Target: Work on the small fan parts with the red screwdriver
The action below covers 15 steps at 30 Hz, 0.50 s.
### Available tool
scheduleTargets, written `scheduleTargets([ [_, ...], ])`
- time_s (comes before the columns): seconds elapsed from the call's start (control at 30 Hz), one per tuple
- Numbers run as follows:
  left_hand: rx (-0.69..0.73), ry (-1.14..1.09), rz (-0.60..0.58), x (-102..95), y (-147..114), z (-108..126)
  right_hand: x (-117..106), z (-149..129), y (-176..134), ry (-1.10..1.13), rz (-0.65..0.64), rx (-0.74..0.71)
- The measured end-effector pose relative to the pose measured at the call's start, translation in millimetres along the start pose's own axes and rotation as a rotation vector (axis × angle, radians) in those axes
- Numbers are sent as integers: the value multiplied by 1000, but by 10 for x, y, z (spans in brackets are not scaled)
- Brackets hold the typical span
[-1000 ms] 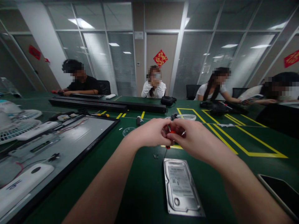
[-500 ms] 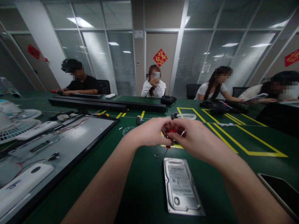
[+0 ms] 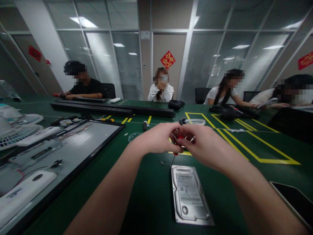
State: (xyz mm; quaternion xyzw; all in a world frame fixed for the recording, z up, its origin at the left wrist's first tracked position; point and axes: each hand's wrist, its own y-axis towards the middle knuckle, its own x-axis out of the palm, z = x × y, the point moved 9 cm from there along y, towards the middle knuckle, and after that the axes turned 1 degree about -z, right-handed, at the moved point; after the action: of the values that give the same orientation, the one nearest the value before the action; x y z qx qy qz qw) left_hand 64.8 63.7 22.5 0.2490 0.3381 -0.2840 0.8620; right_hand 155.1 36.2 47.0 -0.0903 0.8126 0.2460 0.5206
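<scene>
Both of my hands are closed around one red-handled screwdriver (image 3: pixel 175 154), held nearly upright. My left hand (image 3: pixel 162 138) grips the handle from the left, and my right hand (image 3: pixel 199 138) pinches it from the right, higher up. Much of the handle is hidden behind my fingers. Its thin shaft runs down to the far left corner of a silver hard drive (image 3: pixel 189 195), which lies flat on the green table with its label up. Whether the tip sits in a screw is too small to tell. Several small screws (image 3: pixel 162 163) lie loose just left of the drive's far end.
On the left lies a large black-framed panel (image 3: pixel 97 140) with white parts on it. A clear round dish (image 3: pixel 134 137) is beyond my left wrist, and a phone (image 3: pixel 293 202) is at the right. Long black bars (image 3: pixel 112 109) stretch across the back; several people sit opposite.
Almost nothing differs. My hands and the screwdriver stay over the same corner of the hard drive, with only a slight shift of the fingers.
</scene>
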Motion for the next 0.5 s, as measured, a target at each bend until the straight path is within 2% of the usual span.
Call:
scheduleTargets([
  [0.13,-11,-5,8,-2,-4,-6,5,17,-18,24,-33,-9],
  [0.33,0,43,12,-1,2,-17,-49,20,-1,-46,40,28],
  [0.5,21,80,13,-22,-10,34,3,-54,-15,48,-28,-64],
])
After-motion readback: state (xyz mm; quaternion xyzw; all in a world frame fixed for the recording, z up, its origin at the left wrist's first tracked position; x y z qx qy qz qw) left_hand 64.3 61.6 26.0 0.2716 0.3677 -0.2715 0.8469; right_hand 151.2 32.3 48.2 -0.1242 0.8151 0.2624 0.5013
